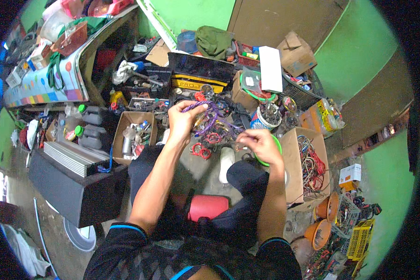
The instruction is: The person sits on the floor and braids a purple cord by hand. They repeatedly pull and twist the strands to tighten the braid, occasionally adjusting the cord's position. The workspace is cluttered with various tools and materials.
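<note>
My left hand [186, 117] grips a looped purple cable [210, 119] between thumb and fingers, above a heap on the floor. Lower and to the right, my right hand [260, 143] has its fingers pinched together around what looks like the other end of the purple cable; the tip there is too blurred to tell. Between and beneath the hands lie tangled wires, including small red coiled cables [200, 151]. A white shoe or sock [226, 164] on my foot shows below them.
A cardboard box of tangled wires [313, 164] stands at my right, beside a green rim [278, 145]. At left are a cardboard box of small items [154, 134] and a black box [77, 189] bearing a finned metal block [73, 159]. A black-and-yellow toolbox [199, 82] sits ahead.
</note>
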Action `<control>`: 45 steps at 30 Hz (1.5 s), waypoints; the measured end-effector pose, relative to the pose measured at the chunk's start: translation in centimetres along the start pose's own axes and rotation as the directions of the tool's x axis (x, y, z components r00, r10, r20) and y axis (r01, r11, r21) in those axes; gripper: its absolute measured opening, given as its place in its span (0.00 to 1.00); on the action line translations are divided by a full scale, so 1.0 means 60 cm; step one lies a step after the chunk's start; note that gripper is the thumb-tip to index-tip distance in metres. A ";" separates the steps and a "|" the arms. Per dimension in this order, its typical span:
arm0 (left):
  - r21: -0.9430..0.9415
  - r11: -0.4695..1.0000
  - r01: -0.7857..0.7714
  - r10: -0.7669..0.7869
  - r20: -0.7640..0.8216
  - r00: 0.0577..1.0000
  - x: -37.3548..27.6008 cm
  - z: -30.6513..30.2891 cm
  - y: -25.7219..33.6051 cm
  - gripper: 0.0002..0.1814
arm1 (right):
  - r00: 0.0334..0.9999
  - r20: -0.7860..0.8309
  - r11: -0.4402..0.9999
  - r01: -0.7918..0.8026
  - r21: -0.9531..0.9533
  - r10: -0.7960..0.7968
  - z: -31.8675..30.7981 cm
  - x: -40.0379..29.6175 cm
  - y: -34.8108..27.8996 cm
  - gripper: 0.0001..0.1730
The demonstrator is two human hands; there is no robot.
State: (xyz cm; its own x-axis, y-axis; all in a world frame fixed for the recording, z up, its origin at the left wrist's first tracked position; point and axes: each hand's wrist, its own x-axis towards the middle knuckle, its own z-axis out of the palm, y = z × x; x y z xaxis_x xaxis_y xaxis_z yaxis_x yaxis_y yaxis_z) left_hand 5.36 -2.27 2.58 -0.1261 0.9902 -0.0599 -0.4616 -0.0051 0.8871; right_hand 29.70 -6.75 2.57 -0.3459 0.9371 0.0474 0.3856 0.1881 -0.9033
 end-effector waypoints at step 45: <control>0.183 0.983 -0.028 0.043 -0.083 0.996 -0.004 -0.056 0.046 0.08 | 0.203 -0.952 0.965 -0.083 -0.251 -0.230 -0.102 -0.002 0.088 0.17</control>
State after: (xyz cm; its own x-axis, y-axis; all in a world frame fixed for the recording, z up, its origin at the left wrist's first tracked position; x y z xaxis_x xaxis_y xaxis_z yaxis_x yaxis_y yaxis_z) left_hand 1.20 -3.00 3.49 -0.2186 0.9740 -0.0592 -0.2895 -0.0068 0.9571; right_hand 37.03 -4.08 0.39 0.6552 0.4272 0.6230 0.6149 0.1774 -0.7684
